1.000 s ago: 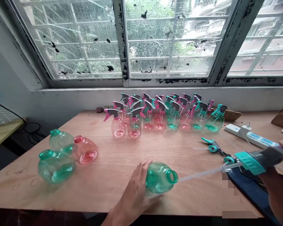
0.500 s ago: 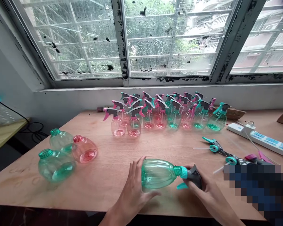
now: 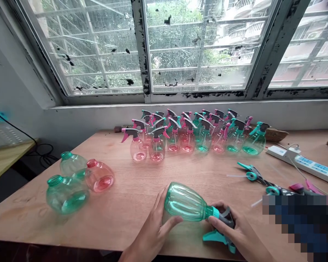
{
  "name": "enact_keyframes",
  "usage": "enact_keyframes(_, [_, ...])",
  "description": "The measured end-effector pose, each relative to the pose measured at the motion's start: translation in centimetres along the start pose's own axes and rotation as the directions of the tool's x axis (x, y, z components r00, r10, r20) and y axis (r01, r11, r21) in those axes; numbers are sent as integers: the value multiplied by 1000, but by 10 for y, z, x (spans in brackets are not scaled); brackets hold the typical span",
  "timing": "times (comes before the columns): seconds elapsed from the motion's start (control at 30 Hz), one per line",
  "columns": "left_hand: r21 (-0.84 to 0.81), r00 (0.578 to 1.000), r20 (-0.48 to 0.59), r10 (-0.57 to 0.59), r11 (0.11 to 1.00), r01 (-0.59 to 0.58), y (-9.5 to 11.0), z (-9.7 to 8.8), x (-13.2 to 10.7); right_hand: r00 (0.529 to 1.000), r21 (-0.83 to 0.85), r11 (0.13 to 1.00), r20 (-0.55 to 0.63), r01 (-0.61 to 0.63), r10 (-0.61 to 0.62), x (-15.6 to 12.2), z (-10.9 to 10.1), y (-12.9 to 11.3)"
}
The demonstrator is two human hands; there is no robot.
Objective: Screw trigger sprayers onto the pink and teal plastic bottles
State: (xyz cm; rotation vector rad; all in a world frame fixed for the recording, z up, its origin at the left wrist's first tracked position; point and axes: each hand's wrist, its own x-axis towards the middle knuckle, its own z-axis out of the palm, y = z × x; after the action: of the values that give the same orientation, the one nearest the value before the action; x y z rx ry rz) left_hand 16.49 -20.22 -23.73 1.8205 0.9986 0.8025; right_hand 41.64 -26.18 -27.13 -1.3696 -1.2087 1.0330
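Observation:
A clear green spray bottle (image 3: 186, 203) lies tilted between my two hands just above the table's front part. My left hand (image 3: 157, 222) is wrapped round its base, thumb along the near side. At the neck, my right hand (image 3: 235, 222) grips the teal collar and grey body of the spray head (image 3: 221, 234), whose teal trigger points toward me. To the left lie two green bottles (image 3: 68, 196) and a pink bottle (image 3: 100, 176), all without spray heads.
Several pink and green bottles with spray heads (image 3: 190, 136) stand in rows by the window wall. Loose spray heads (image 3: 262, 182) lie on the right, near a white power strip (image 3: 306, 163). The wooden table (image 3: 120, 211) has its front edge close to me.
The bottle's neck end has tipped down and toward me. The spray head has turned, so its teal trigger now shows more fully. My left thumb has moved onto the bottle.

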Motion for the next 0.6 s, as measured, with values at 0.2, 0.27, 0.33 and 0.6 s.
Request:
enact_keyframes(0.2, [-121,999,38,-15,993,20,-10,4,-3,1000,55,998,16,21,-22,0,0,4])
enact_keyframes(0.27, [-245,996,48,-72,966,82,-11,4,-6,997,55,996,23,76,-78,-1,1,0])
enact_keyframes(0.33, [-301,991,51,-121,945,130,-10,4,-7,991,19,993,70,114,-115,-2,1,-4])
enact_keyframes(0.6, [-394,991,22,-130,910,128,-2,5,2,969,-129,960,63,247,-241,-4,4,-1])
